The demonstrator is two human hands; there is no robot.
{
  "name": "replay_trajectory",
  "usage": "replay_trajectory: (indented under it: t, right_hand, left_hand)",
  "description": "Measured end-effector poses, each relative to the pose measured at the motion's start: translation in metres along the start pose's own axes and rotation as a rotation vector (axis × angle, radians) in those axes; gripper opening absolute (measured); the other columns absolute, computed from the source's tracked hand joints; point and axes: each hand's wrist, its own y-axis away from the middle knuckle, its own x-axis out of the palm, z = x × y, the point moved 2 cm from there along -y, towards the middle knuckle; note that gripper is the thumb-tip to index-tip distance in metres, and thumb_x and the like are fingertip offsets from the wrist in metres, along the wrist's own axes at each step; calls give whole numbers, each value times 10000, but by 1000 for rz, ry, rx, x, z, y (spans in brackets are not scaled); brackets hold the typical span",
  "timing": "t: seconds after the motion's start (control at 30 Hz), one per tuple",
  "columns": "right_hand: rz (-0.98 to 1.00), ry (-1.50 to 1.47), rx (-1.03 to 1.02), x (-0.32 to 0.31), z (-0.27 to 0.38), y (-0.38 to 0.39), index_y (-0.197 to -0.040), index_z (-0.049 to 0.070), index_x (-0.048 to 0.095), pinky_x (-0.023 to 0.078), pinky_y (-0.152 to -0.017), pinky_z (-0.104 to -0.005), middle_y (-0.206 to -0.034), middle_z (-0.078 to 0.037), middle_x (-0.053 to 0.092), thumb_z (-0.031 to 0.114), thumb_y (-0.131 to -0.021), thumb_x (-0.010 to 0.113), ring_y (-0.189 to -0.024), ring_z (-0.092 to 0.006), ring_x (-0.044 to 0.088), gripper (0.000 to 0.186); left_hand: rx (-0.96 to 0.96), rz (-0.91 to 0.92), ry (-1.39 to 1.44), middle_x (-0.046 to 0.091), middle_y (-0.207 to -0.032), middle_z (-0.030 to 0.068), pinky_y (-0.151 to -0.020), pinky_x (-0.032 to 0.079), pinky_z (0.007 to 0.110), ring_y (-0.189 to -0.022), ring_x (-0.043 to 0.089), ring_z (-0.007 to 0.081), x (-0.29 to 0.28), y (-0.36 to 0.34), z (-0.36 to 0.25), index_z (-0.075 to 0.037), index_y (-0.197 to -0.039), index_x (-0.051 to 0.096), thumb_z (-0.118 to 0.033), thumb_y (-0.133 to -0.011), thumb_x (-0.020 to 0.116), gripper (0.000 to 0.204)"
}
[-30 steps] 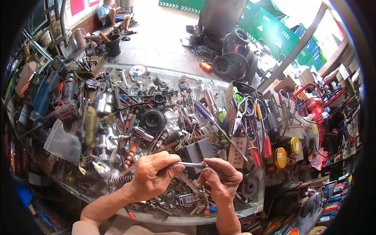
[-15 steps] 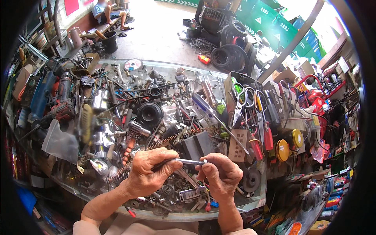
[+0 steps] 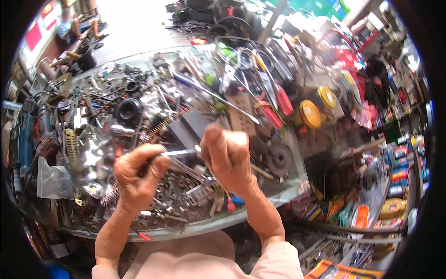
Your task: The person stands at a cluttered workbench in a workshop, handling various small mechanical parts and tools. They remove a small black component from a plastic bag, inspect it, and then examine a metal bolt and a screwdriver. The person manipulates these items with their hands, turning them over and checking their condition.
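My left hand [image 3: 141, 174] is closed, with thumb and fingers pinching a slim metal rod [image 3: 179, 153]. The rod points right, and its bright small end meets the fingers of my right hand [image 3: 227, 156]. That hand has its fingers curled in and is smeared by motion; whatever lies inside them is hidden. Both hands hover over a cluttered glass-topped table [image 3: 260, 204]. Just beneath the rod lies a steel wrench-like tool [image 3: 190, 169], and a dark grey block [image 3: 188, 128] rests behind the hands.
A long screwdriver [image 3: 218, 97] slants across the table behind my right hand. Scissors and red-handled tools [image 3: 269, 114] stand in a box beside yellow round tins [image 3: 310, 114]. Small metal parts crowd the left side around a black round part [image 3: 128, 110]. Another person sits far left.
My view has turned to the right, so the table appears shifted left. My right hand has rolled over at the rod's end, its fingers curling. The left hand keeps its grip.
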Motion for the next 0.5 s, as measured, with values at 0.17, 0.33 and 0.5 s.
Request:
replay_trajectory:
  t: [0.17,0.33,0.5]
  right_hand:
    - [-411,-6,225,-48,17,48,-569,42,489,326,-375,-240,-502,-18,484,477,-1034,406,-391,-94,452,642]
    - [-828,-68,474,-85,-7,141,-567,83,460,280,-338,-243,-481,-14,450,486,-1002,488,-356,-104,397,594]
    - [-827,-25,363,-80,-13,163,-549,75,469,230,-384,-226,-471,9,451,420,-1010,509,-383,-60,381,578]
  left_hand:
    - [32,-84,36,586,-787,-18,-564,343,180,-668,459,29,-4,8,1,32,-1010,663,-126,-927,685,180]
    - [118,-133,23,562,-738,-72,-540,317,164,-639,421,0,10,9,8,-6,-989,673,-133,-930,687,141]
    - [264,-128,-252,610,-752,-18,-562,395,200,-637,469,31,15,18,6,-1,-978,672,-140,-902,720,165]
